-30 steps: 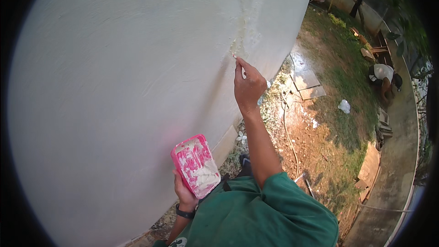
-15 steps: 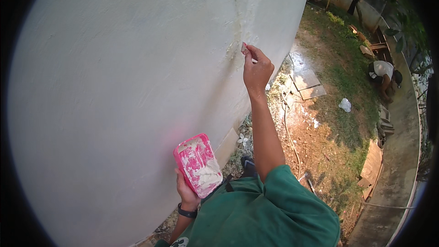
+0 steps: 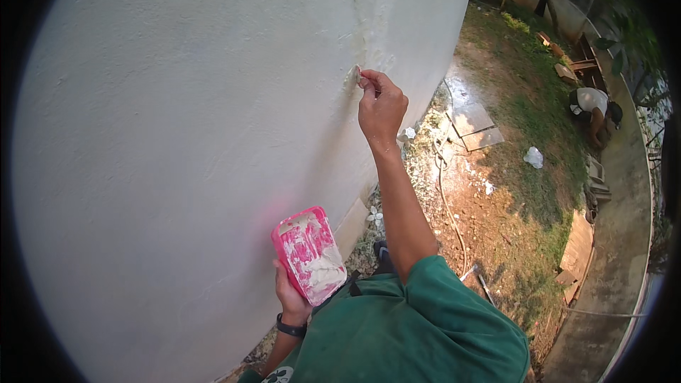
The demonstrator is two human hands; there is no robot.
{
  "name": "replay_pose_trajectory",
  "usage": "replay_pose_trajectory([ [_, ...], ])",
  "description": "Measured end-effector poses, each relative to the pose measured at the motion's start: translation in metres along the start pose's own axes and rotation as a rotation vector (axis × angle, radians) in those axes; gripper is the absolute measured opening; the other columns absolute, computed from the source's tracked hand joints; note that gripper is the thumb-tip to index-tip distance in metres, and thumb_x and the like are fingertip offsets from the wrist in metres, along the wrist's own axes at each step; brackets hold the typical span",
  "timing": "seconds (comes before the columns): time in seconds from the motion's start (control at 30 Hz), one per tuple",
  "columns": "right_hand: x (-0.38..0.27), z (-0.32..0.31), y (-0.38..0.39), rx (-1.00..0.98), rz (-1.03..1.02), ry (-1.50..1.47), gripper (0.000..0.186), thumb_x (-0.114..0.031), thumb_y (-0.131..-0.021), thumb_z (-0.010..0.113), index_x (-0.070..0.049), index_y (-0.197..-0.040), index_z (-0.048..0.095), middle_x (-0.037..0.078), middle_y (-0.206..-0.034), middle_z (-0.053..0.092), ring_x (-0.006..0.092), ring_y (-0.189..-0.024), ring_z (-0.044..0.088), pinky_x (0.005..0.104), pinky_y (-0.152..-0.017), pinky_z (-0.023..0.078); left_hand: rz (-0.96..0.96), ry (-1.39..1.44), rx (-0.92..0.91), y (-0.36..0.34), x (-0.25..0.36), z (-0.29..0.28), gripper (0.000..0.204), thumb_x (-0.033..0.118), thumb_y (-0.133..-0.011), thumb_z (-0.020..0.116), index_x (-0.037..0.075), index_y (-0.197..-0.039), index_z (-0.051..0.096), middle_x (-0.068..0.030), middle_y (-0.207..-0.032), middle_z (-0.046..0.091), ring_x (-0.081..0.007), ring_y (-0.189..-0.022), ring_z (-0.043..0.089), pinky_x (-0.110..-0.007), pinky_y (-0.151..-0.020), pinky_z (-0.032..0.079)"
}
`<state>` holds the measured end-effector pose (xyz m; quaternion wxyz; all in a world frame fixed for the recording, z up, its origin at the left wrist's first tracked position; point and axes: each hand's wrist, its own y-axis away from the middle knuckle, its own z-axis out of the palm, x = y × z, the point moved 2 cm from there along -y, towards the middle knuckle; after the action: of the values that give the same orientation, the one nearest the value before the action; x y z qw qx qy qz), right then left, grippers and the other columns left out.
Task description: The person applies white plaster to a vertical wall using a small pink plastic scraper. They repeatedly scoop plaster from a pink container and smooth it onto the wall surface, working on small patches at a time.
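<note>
My left hand (image 3: 289, 296) grips a pink plastic tub (image 3: 279, 245) from its side, tilted toward me. White putty (image 3: 325, 267) is smeared over the inside of the tub. Up on the white wall (image 3: 177, 135), my right hand (image 3: 383, 105) pinches a small putty scraper (image 3: 357, 74), mostly covered by the fingers, with its edge against the wall. Around the scraper the wall surface is rough and patchy, with a pale streak (image 3: 383, 21) running up from there.
Right of the wall lie soil and grass with flat tiles (image 3: 474, 128), a hose (image 3: 441, 177) and a white plastic bag (image 3: 533, 157). A person (image 3: 594, 108) crouches by the low concrete wall (image 3: 603, 269) at the far right. Boards (image 3: 576, 248) lean there.
My right hand has moved a little left, bringing the scraper from just off the wall onto the rough patch. My left hand and the tub stay nearly in place.
</note>
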<state>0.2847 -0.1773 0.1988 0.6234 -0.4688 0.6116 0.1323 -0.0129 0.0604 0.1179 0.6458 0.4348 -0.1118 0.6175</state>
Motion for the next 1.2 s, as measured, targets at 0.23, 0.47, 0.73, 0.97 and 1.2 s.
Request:
replay_pose_trajectory([
  [0.23, -0.022, 0.006, 0.018, 0.017, -0.089, 0.051, 0.016, -0.001, -0.094, 0.066, -0.003, -0.104, 0.079, 0.015, -0.086, 0.078, 0.023, -0.073, 0.076, 0.0307, -0.072, 0.056, -0.009, -0.001, -0.007, 0.005, 0.006, 0.002, 0.059, 0.052, -0.112, 0.038, 0.002, -0.141, 0.054, -0.011, -0.131, 0.067, -0.0223, -0.115, 0.068, -0.04, -0.102, 0.054],
  [0.47, -0.031, 0.003, 0.035, -0.206, -0.241, 0.006, 0.016, 0.0, -0.095, 0.065, -0.002, -0.105, 0.078, 0.017, -0.086, 0.078, 0.0234, -0.077, 0.078, 0.0308, -0.069, 0.056, -0.027, -0.058, -0.022, 0.007, 0.012, 0.001, 0.059, 0.052, -0.112, 0.038, 0.003, -0.142, 0.053, -0.0114, -0.132, 0.066, -0.0231, -0.115, 0.068, -0.041, -0.103, 0.054],
  [0.73, 0.025, -0.034, 0.024, -0.337, 0.315, -0.303, 0.02, -0.005, -0.096, 0.068, 0.005, -0.112, 0.075, 0.016, -0.095, 0.08, 0.018, -0.091, 0.078, 0.03, -0.075, 0.059, 0.029, -0.005, -0.037, 0.009, 0.005, 0.004, 0.061, 0.053, -0.112, 0.037, 0.003, -0.147, 0.049, -0.0133, -0.14, 0.063, -0.028, -0.124, 0.064, -0.047, -0.107, 0.052],
  [0.97, 0.028, -0.007, -0.006, -0.236, 0.189, -0.303, 0.022, -0.006, -0.096, 0.07, 0.005, -0.115, 0.074, 0.015, -0.099, 0.08, 0.0178, -0.091, 0.078, 0.0288, -0.078, 0.059, 0.087, 0.014, 0.096, 0.004, -0.013, 0.003, 0.062, 0.054, -0.112, 0.037, 0.006, -0.15, 0.047, -0.0137, -0.143, 0.06, -0.0304, -0.127, 0.062, -0.049, -0.11, 0.05],
  [1.2, -0.003, 0.018, -0.012, 0.032, -0.014, 0.013, 0.018, -0.007, -0.096, 0.07, -0.003, -0.112, 0.078, 0.018, -0.089, 0.076, 0.0243, -0.079, 0.075, 0.0327, -0.066, 0.056, 0.067, 0.016, 0.186, 0.004, -0.012, 0.017, 0.064, 0.055, -0.112, 0.035, 0.007, -0.151, 0.045, -0.0143, -0.146, 0.059, -0.0318, -0.13, 0.061, -0.051, -0.11, 0.049],
])
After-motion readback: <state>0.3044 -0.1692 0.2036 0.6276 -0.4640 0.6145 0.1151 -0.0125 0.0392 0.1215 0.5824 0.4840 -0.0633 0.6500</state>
